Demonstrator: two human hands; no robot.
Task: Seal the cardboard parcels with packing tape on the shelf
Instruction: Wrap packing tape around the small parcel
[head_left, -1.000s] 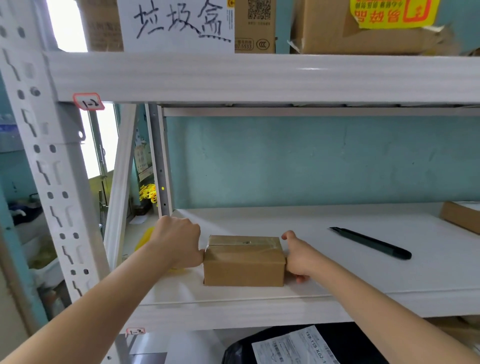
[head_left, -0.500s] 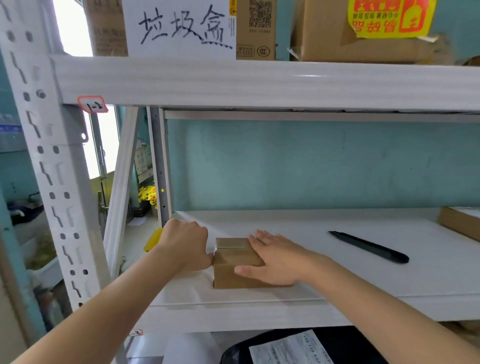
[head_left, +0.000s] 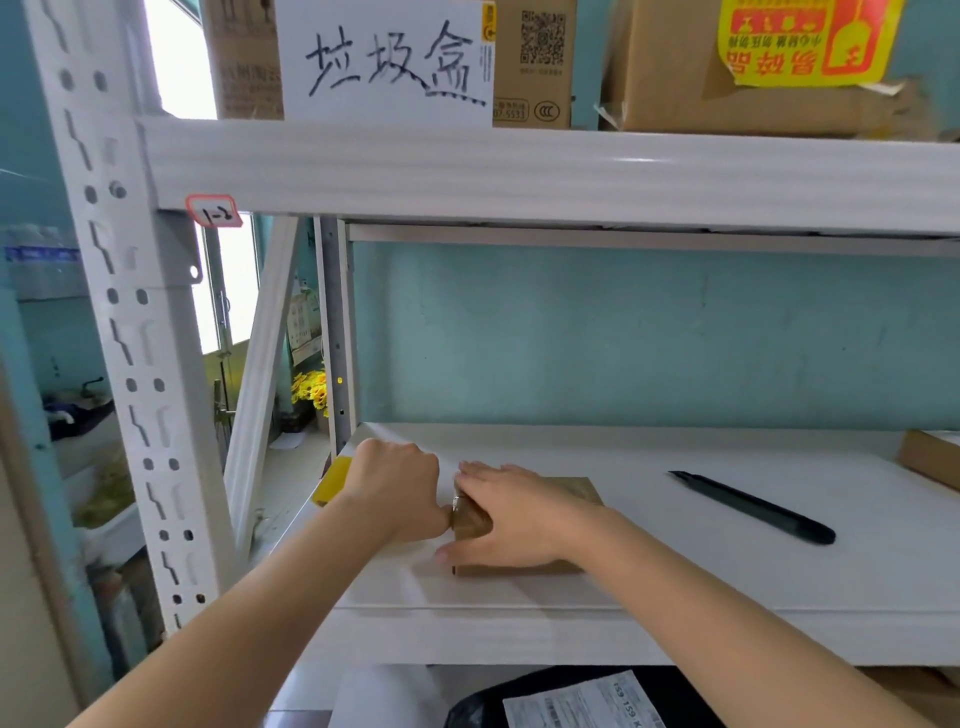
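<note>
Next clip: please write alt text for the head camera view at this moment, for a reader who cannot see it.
Two bare hands work on a small cardboard parcel on a white shelf: the right hand lies flat on top, the left hand, closed in a fist, is at its left end. A black pen-like tool lies to the right.

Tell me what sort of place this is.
Probably a small stockroom or parcel-packing area. A white metal shelving rack carries a handwritten bay tag, cardboard cartons stand on the upper shelf, and a small cardboard parcel sits under the right hand.
</note>
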